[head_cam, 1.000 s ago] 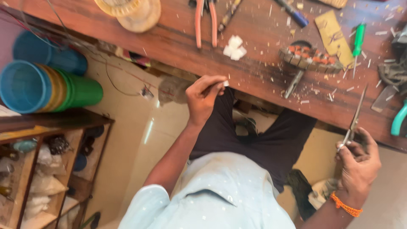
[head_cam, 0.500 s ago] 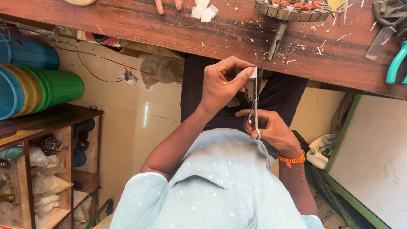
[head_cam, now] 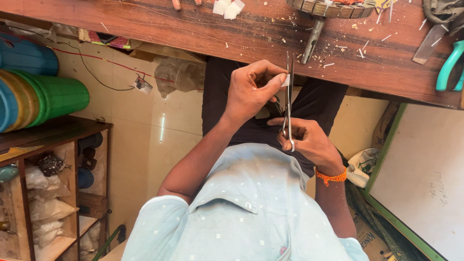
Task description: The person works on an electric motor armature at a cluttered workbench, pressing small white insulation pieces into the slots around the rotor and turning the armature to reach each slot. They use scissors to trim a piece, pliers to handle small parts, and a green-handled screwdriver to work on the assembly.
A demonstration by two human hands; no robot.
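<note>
Scissors upright in my right hand, fingers through the loops, blades pointing at the workbench near edge. Left hand pinches a small white piece, possibly paper, against the blades. Both hover over my lap, below the bench edge. Green-handled pliers lie at the bench's right end.

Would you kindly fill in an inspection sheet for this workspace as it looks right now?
Surface: wooden workbench, scratched, strewn with pale shavings.
Job's things: scissors, blades pointing at the bench; small white piece at the blades.
Clutter: white scraps, round tool with metal handle, teal-handled pliers.
Grips: left hand pinches the white piece; right hand holds the scissors.
Cables: thin wire on the wall.
Surroundings: stacked plastic tubs, wooden shelf, tiled floor.
</note>
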